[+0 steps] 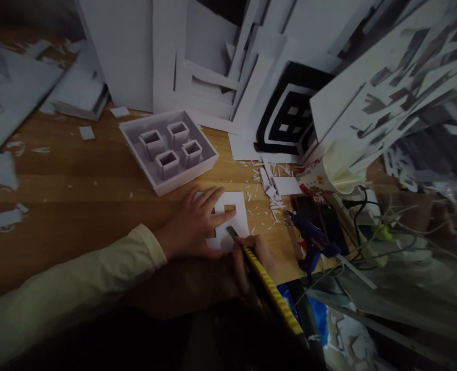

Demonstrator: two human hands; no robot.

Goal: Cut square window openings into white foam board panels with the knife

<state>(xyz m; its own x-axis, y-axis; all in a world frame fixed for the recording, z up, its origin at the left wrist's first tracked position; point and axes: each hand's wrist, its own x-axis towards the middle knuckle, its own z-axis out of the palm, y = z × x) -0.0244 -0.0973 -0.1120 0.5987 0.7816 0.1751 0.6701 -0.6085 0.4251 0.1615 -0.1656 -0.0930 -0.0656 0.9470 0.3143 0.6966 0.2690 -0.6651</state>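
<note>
My left hand (pixel 197 224) lies flat with fingers spread, pressing a white foam board piece (pixel 240 206) onto the wooden table. Square cut-outs show in the board beside and under my fingers. A yellow and black utility knife (pixel 265 273) is gripped in my right hand (pixel 251 263). Its blade points up and left, with the tip over or on the board near my left thumb and forefinger; contact is hard to tell. Just beyond my left hand stands a white shallow box (pixel 170 152) holding several small square tubes. Dark shade hides part of my right hand.
A blue glue gun (pixel 311 239) lies at the table's right edge beside dark phones (pixel 332 226) and tangled cables. Thin white scraps (pixel 270 185) litter the table near a paper cup (pixel 324 175). White boards (pixel 131 51) lean at the back. More offcuts (pixel 4 219) lie left.
</note>
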